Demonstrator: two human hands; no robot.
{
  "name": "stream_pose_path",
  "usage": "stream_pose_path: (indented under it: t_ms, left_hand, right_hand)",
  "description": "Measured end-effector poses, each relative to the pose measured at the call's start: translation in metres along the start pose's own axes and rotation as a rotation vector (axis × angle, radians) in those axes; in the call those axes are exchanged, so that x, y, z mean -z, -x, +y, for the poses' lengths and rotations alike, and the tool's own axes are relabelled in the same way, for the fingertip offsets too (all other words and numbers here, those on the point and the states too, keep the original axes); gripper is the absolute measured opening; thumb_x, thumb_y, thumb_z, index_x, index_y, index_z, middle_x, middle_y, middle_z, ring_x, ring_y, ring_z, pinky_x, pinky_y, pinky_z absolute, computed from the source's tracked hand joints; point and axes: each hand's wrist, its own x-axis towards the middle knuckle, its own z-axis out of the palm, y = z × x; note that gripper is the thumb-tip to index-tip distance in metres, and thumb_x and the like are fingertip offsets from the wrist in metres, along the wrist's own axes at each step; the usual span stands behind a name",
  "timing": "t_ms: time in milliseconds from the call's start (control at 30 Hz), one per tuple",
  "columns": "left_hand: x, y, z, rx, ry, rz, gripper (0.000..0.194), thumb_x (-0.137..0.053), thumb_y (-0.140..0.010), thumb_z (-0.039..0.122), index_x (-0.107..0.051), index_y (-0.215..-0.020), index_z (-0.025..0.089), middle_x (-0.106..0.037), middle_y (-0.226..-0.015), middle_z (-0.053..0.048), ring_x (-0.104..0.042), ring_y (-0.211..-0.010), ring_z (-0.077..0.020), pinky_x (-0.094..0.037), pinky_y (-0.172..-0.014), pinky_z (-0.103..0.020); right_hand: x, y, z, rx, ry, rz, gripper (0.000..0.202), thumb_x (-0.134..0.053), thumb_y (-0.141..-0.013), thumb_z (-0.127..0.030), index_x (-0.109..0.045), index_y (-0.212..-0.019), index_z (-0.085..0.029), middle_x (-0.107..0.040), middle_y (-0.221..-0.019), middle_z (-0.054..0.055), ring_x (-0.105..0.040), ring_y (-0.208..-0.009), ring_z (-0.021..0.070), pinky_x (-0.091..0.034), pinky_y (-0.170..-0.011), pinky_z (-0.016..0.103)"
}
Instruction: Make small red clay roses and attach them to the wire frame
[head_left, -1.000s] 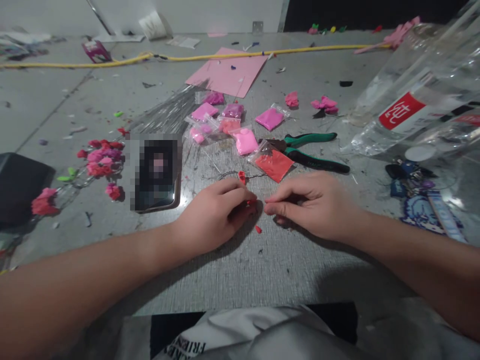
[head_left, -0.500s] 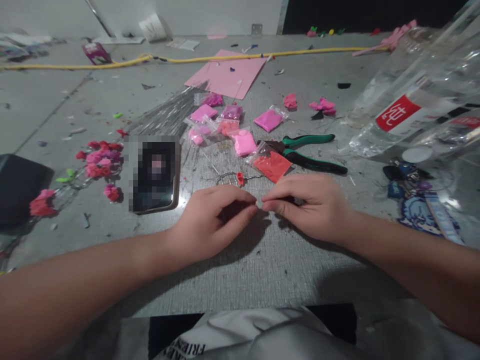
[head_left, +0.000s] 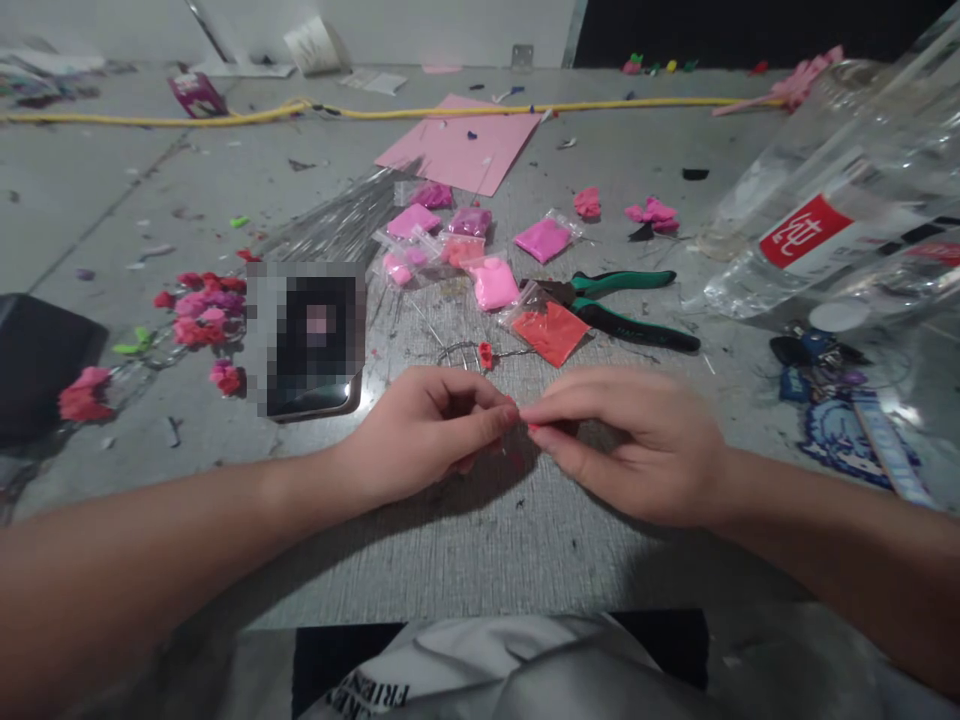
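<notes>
My left hand and my right hand meet above the table, fingertips nearly touching. Each pinches thumb against fingers on a bit of red clay, mostly covered by the fingertips. Whether it is one piece or two I cannot tell. Just beyond the hands lies a twisted wire with a small red clay flower on it. A bag of red clay rests past my right fingers, beside green-handled pliers.
Several bags of pink clay lie ahead, near a bundle of thin wires and pink paper. At left are a phone and red-pink clay flowers. Plastic bottles and charms occupy the right.
The fingers have shifted their pinch, and red clay now shows at the fingertips. My right hand has moved slightly down and right. The view has shifted a little.
</notes>
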Motion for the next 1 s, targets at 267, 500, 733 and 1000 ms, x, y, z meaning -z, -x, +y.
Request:
stream_pose_path:
  t_ms: [267, 500, 733, 1000]
  left_hand:
    - [0.001, 0.001, -0.001, -0.035, -0.037, -0.040, 0.018, -0.066, -0.091, 0.022, -0.068, -0.075, 0.015, -0.052, -0.051, 0.006, -0.043, -0.041, -0.0046, -0.034, -0.038, -0.015]
    - [0.000, 0.001, 0.001, 0.018, 0.020, -0.003, 0.018, -0.066, -0.089, 0.019, -0.069, -0.072, 0.014, -0.049, -0.048, 0.006, -0.040, -0.039, -0.0043, -0.028, -0.036, -0.015]
    - [-0.007, 0.007, 0.000, 0.031, 0.004, 0.030, 0.015, -0.068, -0.081, 0.014, -0.064, -0.067, 0.014, -0.053, -0.049, 0.006, -0.043, -0.038, -0.0035, -0.032, -0.035, -0.013]
    - [-0.017, 0.017, 0.000, 0.031, 0.014, 0.047, 0.015, -0.068, -0.078, 0.014, -0.061, -0.065, 0.017, -0.051, -0.047, 0.008, -0.044, -0.034, -0.0038, -0.031, -0.033, -0.013]
  right_hand:
    - [-0.004, 0.002, 0.006, -0.042, 0.021, -0.067, 0.013, -0.066, -0.096, -0.017, -0.073, -0.106, -0.020, -0.074, -0.094, 0.005, -0.067, -0.079, 0.0133, -0.057, -0.071, 0.026]
    - [-0.004, 0.003, 0.008, 0.044, 0.045, -0.055, 0.020, -0.066, -0.096, -0.013, -0.074, -0.113, -0.017, -0.075, -0.102, 0.009, -0.069, -0.085, 0.0134, -0.059, -0.076, 0.026]
    - [-0.001, 0.001, 0.003, 0.053, 0.036, -0.096, 0.014, -0.064, -0.097, -0.011, -0.075, -0.106, -0.014, -0.075, -0.098, 0.009, -0.069, -0.085, 0.0119, -0.058, -0.077, 0.023]
    - [0.002, -0.001, -0.003, -0.011, 0.005, -0.112, 0.008, -0.069, -0.095, -0.016, -0.076, -0.098, -0.019, -0.076, -0.092, 0.005, -0.069, -0.079, 0.0125, -0.057, -0.073, 0.024]
